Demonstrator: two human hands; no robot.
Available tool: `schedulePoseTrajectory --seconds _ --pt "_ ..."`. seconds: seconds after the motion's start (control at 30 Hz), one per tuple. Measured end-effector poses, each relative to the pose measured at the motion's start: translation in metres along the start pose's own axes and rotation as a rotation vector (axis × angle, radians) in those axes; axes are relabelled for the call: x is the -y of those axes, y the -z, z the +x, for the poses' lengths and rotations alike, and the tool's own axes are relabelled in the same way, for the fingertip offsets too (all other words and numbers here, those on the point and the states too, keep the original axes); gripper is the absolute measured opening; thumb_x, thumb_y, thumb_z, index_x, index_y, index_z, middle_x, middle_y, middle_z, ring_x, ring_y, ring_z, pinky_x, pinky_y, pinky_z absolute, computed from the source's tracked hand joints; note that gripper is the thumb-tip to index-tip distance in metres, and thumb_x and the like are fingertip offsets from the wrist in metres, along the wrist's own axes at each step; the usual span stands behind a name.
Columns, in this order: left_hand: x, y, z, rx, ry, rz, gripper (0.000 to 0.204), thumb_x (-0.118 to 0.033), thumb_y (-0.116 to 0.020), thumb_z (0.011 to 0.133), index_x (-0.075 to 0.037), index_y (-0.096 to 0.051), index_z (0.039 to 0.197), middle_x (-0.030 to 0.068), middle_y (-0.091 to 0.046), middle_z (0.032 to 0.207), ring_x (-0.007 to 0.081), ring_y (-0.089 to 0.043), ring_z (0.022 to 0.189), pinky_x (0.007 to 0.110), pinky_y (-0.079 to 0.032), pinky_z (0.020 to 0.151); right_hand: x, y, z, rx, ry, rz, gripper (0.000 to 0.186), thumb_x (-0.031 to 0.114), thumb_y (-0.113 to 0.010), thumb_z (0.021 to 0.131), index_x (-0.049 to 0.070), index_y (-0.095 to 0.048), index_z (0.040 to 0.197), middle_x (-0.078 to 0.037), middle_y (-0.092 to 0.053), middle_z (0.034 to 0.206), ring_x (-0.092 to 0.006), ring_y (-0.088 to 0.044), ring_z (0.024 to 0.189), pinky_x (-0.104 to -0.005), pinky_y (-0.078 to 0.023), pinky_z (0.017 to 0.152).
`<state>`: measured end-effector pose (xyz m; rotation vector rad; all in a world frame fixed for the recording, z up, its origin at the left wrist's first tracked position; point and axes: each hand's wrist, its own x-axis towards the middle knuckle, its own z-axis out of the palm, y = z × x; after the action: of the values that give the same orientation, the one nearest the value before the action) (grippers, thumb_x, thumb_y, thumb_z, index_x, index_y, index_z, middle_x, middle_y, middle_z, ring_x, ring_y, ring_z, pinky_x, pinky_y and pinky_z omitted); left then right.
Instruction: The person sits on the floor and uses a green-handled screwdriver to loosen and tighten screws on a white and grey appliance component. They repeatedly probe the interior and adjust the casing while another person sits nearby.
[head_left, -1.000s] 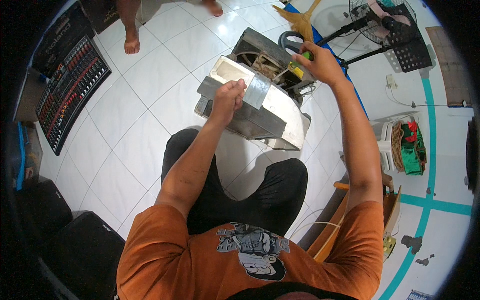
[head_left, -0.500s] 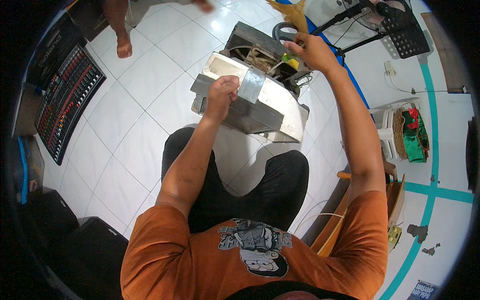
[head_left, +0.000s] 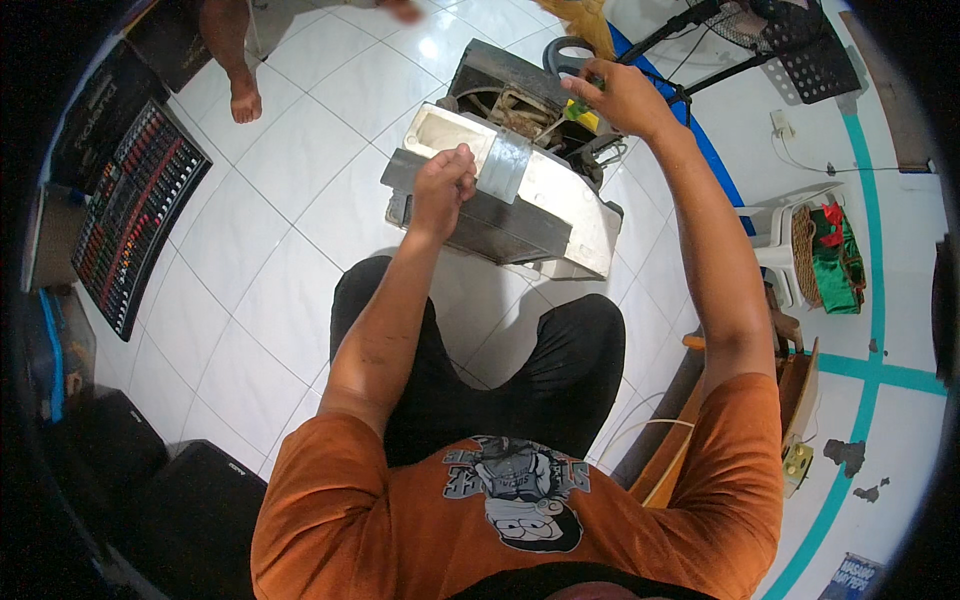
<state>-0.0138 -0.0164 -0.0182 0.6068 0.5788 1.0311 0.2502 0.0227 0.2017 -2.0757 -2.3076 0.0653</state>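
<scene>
In front of my knees on the tiled floor stands an opened appliance with a worn white plastic casing (head_left: 570,205) and dirty dark grey panels (head_left: 490,222). A wide strip of silver tape (head_left: 506,168) lies across the white casing. My left hand (head_left: 443,190) is closed, thumb up, over the casing's left part; whatever its fingers hold is hidden. Above the appliance's exposed inner parts (head_left: 515,115), my right hand (head_left: 620,97) is closed at the lower edge of a grey tape roll (head_left: 570,52). A small yellow-green piece (head_left: 582,115) shows just below its fingers.
An audio mixer (head_left: 140,220) stands at the left, with black speakers (head_left: 205,520) nearer. Another person's bare foot (head_left: 245,100) is at the far left. At the right are a stand fan (head_left: 755,30), a white chair (head_left: 780,250) with a wicker basket (head_left: 803,260), and a wooden piece (head_left: 685,430).
The thumb of my left hand has lifted a little and its fingers have shifted slightly. My right hand and the tape roll have hardly moved. The whole view has shifted slightly.
</scene>
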Motion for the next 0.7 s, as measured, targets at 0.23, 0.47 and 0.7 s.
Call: schedulePoseTrajectory --seconds 0.23,0.47,0.7 --pt "0.001 0.004 0.002 0.04 -0.011 0.003 0.036 -0.044 -0.061 0.112 -0.013 -0.061 0.092 -0.0035 -0.054 0.079 0.0075 -0.045 0.068 0.026 -0.037 0.063 0.002 0.003 -0.002 0.022 -0.11 0.08 0.045 0.043 -0.072 0.103 0.007 -0.065 0.128 -0.017 -0.075 0.086 -0.025 -0.075 0.082 -0.0375 -0.058 0.076" --pt "0.0 0.003 0.0 0.047 -0.022 0.007 0.039 -0.046 -0.061 0.111 -0.013 -0.06 0.091 -0.0027 -0.054 0.079 0.0072 -0.045 0.068 0.026 -0.037 0.062 -0.002 -0.001 -0.002 -0.012 -0.013 0.05 0.05 0.054 -0.073 0.099 0.008 -0.069 0.118 -0.025 -0.076 0.101 -0.0351 -0.077 0.09 -0.0479 -0.059 0.083" --pt "-0.002 0.0 -0.002 0.034 -0.025 0.001 0.039 -0.047 -0.061 0.111 -0.013 -0.06 0.091 -0.0029 -0.054 0.079 0.0065 -0.044 0.067 0.025 -0.037 0.062 -0.007 -0.009 -0.004 -0.151 0.091 -0.05 0.047 0.046 -0.076 0.1 0.011 -0.064 0.128 -0.01 -0.075 0.092 -0.0193 -0.073 0.081 -0.0343 -0.059 0.075"
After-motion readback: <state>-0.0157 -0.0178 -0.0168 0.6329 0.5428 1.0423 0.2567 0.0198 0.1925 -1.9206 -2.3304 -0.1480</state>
